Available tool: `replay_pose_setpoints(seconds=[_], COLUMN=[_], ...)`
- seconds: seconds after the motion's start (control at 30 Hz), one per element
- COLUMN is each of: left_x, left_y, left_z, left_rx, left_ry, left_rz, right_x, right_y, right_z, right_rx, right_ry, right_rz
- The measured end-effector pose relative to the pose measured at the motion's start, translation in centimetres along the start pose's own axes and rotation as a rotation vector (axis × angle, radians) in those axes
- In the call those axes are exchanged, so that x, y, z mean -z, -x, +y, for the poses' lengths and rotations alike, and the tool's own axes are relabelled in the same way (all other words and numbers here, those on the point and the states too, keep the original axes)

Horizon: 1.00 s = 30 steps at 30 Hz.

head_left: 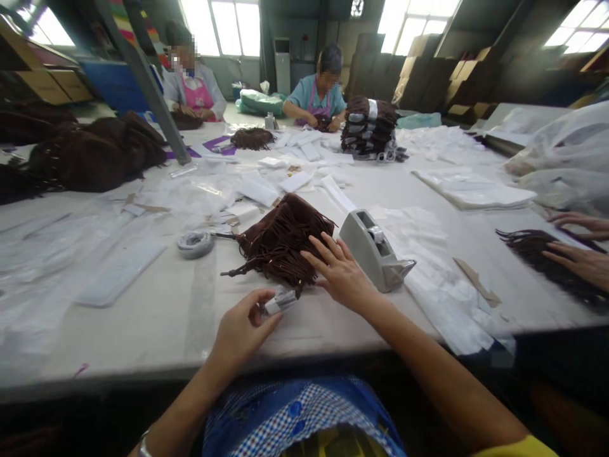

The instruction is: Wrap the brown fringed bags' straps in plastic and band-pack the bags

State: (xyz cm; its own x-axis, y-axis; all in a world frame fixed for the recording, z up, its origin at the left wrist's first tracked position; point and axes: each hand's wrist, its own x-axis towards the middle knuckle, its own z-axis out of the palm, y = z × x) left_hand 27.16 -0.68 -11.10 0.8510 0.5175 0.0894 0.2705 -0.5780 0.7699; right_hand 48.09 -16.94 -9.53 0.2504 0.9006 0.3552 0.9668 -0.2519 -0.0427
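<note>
A dark brown fringed bag [285,238] lies on the table in front of me, its fringe spread over the near side. My right hand [342,276] rests on the right end of the fringe, fingers stretched out. Between thumb and fingers, my left hand [250,320] pinches a small bundle wrapped in clear plastic [280,301], just below the bag's near edge. What is inside the wrap is hard to make out. Close to my right hand stands a grey tape dispenser [373,251]. Left of the bag sits a coiled grey strap [195,244].
A flat plastic packet [121,274] lies at left, and dark brown bags [95,155] pile up behind it. White papers [304,146] and a stack of fringed bags [368,130] are farther back. Two co-workers sit opposite; another person's hands [578,254] handle dark fringe at right.
</note>
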Motion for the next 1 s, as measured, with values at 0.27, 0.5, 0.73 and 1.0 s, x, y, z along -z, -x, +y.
replay_pose_setpoints(seconds=[0.27,0.5,0.73,1.0], left_x=[3.4,10.1,8.8,2.5], left_y=[-2.2,-9.9,-8.3,-3.9], left_z=[-1.5,-6.1,-4.1,-3.5], left_rx=[-0.288,-0.206,-0.038,0.225], left_ry=[-0.203,-0.369,-0.186,0.043], left_rz=[0.115,0.423,0.632,0.172], right_x=[2.4,1.6,1.8,-2.4], right_y=[-7.0,-10.6,-9.4,-12.3], right_z=[5.5,5.8,3.6,4.0], right_rx=[-0.081,-0.353,-0.411,-0.262], right_ry=[-0.179,-0.585,-0.610,-0.937], right_rz=[0.089,-0.287,-0.114,-0.188])
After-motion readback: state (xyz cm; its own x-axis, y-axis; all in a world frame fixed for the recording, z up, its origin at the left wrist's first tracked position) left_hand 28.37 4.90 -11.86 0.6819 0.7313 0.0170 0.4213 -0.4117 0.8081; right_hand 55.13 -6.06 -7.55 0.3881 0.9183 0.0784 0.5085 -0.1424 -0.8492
